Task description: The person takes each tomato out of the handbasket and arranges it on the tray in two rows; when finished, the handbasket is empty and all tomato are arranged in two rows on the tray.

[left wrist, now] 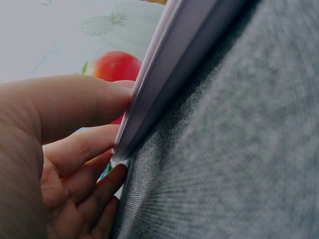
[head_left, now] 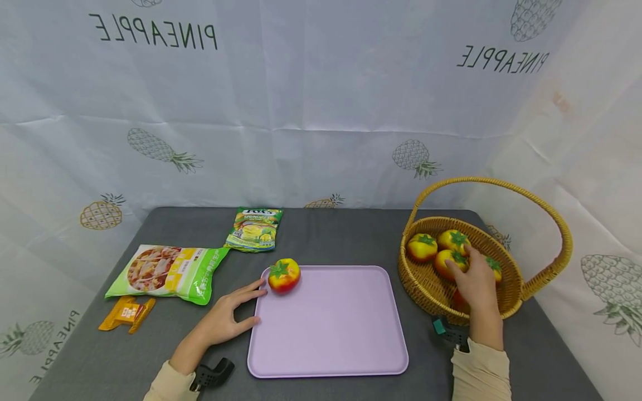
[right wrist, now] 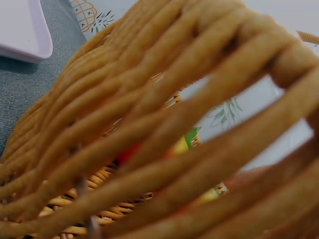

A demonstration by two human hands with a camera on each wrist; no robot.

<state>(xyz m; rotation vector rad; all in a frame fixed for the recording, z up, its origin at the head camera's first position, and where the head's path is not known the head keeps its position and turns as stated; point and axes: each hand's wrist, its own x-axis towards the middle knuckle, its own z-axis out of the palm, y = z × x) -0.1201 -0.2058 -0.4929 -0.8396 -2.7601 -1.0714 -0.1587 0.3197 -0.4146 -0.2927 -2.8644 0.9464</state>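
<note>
At the left edge of the lilac tray (head_left: 328, 323), my left hand (head_left: 220, 318) is spread, thumb and fingertips at the rim. The left wrist view shows the tray's side wall (left wrist: 164, 74) beside those fingertips. A red-yellow persimmon (head_left: 284, 276) with a green calyx sits in the tray's far-left corner. My right hand (head_left: 476, 278) reaches into the wicker basket (head_left: 426, 295), thumb and index finger over a persimmon (head_left: 445, 264); I cannot tell if it grips one. Other persimmons (head_left: 422, 247) lie around it. In the right wrist view, basket weave (right wrist: 149, 114) largely hides the hand.
A green-and-white food bag (head_left: 168, 272), a small orange packet (head_left: 127, 313) and a green-yellow candy bag (head_left: 254, 229) lie left of and behind the tray. The basket's tall handle (head_left: 557, 223) arches over its right side. A printed curtain (head_left: 311, 100) hangs behind the table.
</note>
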